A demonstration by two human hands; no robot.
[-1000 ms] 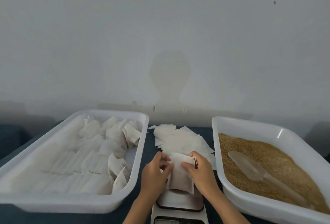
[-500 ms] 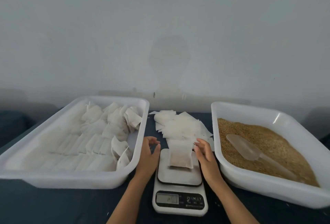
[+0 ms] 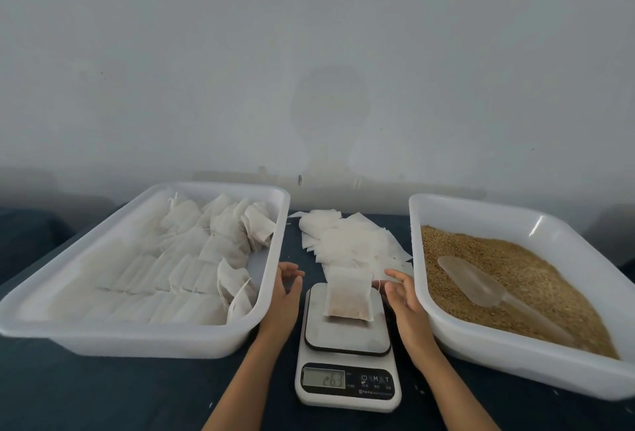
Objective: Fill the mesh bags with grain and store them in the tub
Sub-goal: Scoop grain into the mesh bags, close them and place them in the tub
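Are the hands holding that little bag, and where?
No. The left hand and right hand are open beside the scale, holding nothing. The bag lies on it alone.

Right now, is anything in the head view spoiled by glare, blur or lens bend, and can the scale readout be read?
Head view: soft, even light with a faint head-shaped shadow on the wall; a small glare streak on the grain tub rim; the wide lens bows both tubs outward; the filled bags in the left tub wash out pale; the scale display is too dim and smeared to read.
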